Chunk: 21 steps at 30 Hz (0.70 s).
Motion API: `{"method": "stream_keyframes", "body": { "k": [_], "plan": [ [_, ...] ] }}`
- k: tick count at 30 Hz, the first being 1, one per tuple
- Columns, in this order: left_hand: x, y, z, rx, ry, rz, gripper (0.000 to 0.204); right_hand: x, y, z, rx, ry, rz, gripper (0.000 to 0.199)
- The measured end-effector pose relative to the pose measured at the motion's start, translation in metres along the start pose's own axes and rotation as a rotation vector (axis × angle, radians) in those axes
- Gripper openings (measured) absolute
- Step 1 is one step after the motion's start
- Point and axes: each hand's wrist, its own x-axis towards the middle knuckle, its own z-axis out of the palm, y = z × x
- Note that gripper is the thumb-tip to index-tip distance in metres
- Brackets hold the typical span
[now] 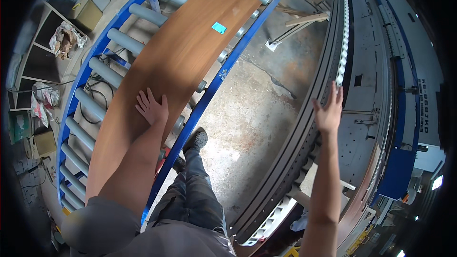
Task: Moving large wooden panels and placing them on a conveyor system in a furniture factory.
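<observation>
My left hand [153, 108] lies with its fingers spread on a long brown wood-look panel [190, 38]. This panel rests on the grey rollers of a blue-framed roller conveyor [223, 74]. A small light-blue label [219, 28] sits on the panel's face toward its far end. To the right, my right hand [328, 114] reaches out with fingers apart, at the dark rail [312, 85] of a long machine. Its fingertips are by the white toothed chain [342, 47]; whether they touch it I cannot tell. It holds nothing.
Between conveyor and machine runs a concrete floor [252, 109], where my shoe [196, 139] shows. A wooden brace [307, 19] stands beyond it. On the left are shelves [40, 64] with crumpled bags. The large grey and blue machine [400, 171] fills the right side.
</observation>
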Motion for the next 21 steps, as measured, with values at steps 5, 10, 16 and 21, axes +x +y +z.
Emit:
{"method": "stream_keyframes", "body": {
  "k": [5,10,16,21],
  "plan": [
    [-0.043,-0.105,-0.013,-0.117,-0.041,0.395,0.070,-0.077,-0.029,-0.028,0.121,0.059,-0.009,0.087],
    [-0.102,-0.192,-0.053,-0.124,-0.357,0.489,0.069,-0.140,-0.051,-0.047,0.153,0.012,-0.035,0.084],
    [-0.159,-0.286,-0.078,-0.327,-0.679,0.550,0.048,-0.207,-0.062,-0.066,0.258,0.032,0.018,0.076],
    [-0.170,-0.389,-0.049,-0.729,-0.822,0.302,0.030,-0.262,-0.092,-0.083,0.185,-0.015,-0.016,0.075]
  ]
}}
